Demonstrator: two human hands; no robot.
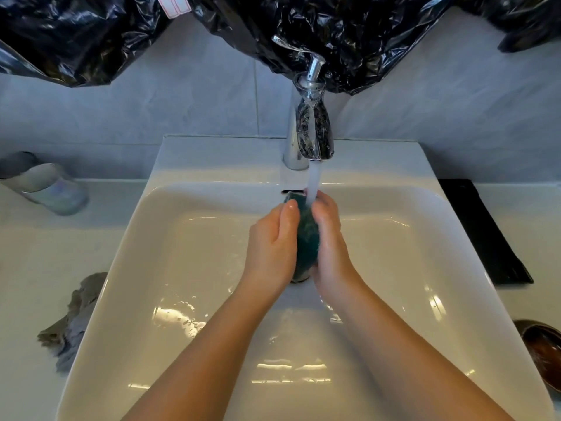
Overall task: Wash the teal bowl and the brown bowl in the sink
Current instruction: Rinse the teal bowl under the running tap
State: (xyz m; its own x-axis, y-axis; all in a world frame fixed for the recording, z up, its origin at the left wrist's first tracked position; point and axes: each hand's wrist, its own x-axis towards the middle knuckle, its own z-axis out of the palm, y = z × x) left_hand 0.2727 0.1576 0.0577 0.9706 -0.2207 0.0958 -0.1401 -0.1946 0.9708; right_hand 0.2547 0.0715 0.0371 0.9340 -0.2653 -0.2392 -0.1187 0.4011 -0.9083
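The teal bowl (307, 238) stands on edge between my palms in the middle of the white sink (188, 268). My left hand (271, 244) presses its left side. My right hand (329, 238) presses its right side. Water runs from the chrome tap (314, 129) onto the bowl's top rim and my right fingers. Most of the bowl is hidden by my hands. The brown bowl (543, 350) lies on the counter at the right edge, partly cut off by the frame.
A grey cloth (73, 320) lies crumpled on the counter left of the sink. A pale cylinder-shaped container (48, 189) lies at the far left. A black mat (482, 232) sits to the right of the sink. Black plastic sheeting (334, 34) hangs above the tap.
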